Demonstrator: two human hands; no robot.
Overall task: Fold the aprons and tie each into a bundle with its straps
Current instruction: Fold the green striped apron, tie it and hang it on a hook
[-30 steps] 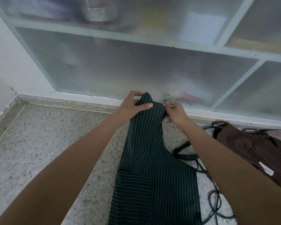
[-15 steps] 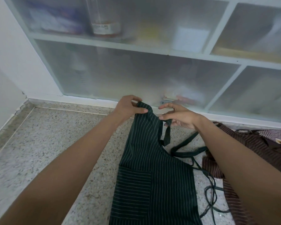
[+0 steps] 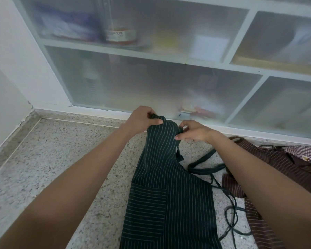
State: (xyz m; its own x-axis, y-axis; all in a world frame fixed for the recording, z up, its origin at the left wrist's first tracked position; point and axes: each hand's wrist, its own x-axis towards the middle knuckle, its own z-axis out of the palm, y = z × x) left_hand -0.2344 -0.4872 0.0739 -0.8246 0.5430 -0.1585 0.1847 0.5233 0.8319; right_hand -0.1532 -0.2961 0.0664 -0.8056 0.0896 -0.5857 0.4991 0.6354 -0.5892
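Head view: left hand (image 3: 141,119) grips the green apron (image 3: 169,186) top at 12 o'clock; right hand (image 3: 194,133), spread half a second ago, now pinches the bib's right edge again, squaring it for folding. Straps (image 3: 230,209) trail at 3, beside brown aprons (image 3: 276,169). Terrazzo tabletop (image 3: 61,168), frosted cabinet (image 3: 151,83) behind.

Left side: bare speckled stone counter (image 3: 48,159), open for passage.
Centre: dark green striped apron (image 3: 169,194) covers the counter.
Right side: loose green straps (image 3: 231,211) and crumpled brown striped apron (image 3: 276,164) obstruct.
Rear: frosted cabinet panels (image 3: 151,87) block reach.
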